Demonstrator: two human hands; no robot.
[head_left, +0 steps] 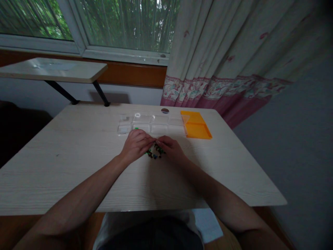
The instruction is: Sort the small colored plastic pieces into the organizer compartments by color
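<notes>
A small loop of dark, green and blue beads (pixel 155 157), looking like a beaded bracelet, hangs or lies between my two hands over the middle of the table. My left hand (pixel 137 144) is closed in a pinch at the top of the loop. From the other side my right hand (pixel 172 148) pinches close to the same spot, the fingertips of both hands nearly meeting. The joint between the fingertips is too small to make out. Just beyond the hands lies a clear plastic compartment box (pixel 160 129), with a bit of green in one compartment by my left knuckles.
An orange tray (pixel 199 130) sits against the box's right end. A round cable hole (pixel 164 111) is near the table's back edge. To the back left, a raised shelf (pixel 78 71) stands on black legs. Curtains (pixel 208 83) hang behind, beside a window.
</notes>
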